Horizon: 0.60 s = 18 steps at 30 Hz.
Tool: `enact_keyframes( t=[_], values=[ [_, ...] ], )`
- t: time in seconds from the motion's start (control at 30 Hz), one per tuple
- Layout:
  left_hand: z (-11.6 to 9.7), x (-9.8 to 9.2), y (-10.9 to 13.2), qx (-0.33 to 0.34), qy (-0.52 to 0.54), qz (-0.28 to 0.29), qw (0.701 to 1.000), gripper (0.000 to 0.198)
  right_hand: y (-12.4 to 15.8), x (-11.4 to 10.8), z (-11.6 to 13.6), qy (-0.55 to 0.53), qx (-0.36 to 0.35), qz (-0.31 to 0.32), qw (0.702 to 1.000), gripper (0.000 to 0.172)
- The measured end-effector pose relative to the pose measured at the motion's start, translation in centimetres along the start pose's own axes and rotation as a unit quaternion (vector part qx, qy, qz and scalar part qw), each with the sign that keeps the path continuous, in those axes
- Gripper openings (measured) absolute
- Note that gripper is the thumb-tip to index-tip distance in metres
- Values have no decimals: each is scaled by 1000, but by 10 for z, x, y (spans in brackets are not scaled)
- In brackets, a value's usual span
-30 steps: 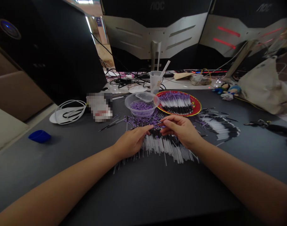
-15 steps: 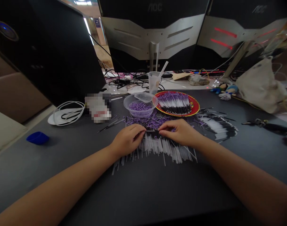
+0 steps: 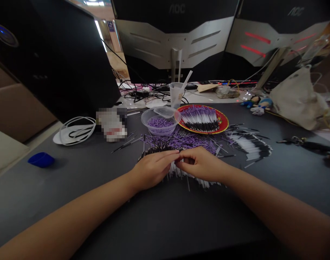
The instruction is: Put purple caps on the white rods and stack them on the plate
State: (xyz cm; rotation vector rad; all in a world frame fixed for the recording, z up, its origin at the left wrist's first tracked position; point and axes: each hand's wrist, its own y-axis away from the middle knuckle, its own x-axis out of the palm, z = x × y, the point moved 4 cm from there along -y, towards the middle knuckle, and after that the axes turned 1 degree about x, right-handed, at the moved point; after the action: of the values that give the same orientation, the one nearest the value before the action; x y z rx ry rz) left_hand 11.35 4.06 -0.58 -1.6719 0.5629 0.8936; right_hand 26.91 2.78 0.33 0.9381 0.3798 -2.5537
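Note:
My left hand (image 3: 154, 167) is over a pile of thin white-and-black sticks (image 3: 181, 171), its fingers stretched forward and pressed together, the thumb mostly hidden. Its fingertips meet those of my right hand (image 3: 198, 162), which is closed in a pinch. Whatever lies between the fingertips is hidden by the fingers. Loose small purple pieces (image 3: 193, 141) are heaped just behind the hands. Behind them stands a clear plastic bowl (image 3: 146, 124) of similar purple pieces. Beside it, a red plate (image 3: 223, 124) bears rows of white sticks with black ends and purple tops.
More white-and-black sticks (image 3: 250, 146) lie to the right. A blue cup-like piece (image 3: 41, 159) and a coiled white cable (image 3: 72, 131) are at the left. A plastic cup with a straw (image 3: 176, 95), small dolls (image 3: 258, 103) and monitors (image 3: 178, 36) stand behind. Keys (image 3: 303, 142) lie far right.
A thin stick that spanned my two pinched hands is now out of sight. The hands have come together, fingertips meeting, and my left fingers have straightened.

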Motion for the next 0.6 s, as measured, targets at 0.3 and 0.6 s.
enact_keyframes(
  t=[0.3,0.6],
  values=[
    [20,-6,-4,-106,-13,-28,994,39,-17,-41,-30,-159,93,-118,976,13],
    [49,-2,4,-180,-67,2,981,25,-65,-132,-113,58,193,-331,922,19]
  ],
)
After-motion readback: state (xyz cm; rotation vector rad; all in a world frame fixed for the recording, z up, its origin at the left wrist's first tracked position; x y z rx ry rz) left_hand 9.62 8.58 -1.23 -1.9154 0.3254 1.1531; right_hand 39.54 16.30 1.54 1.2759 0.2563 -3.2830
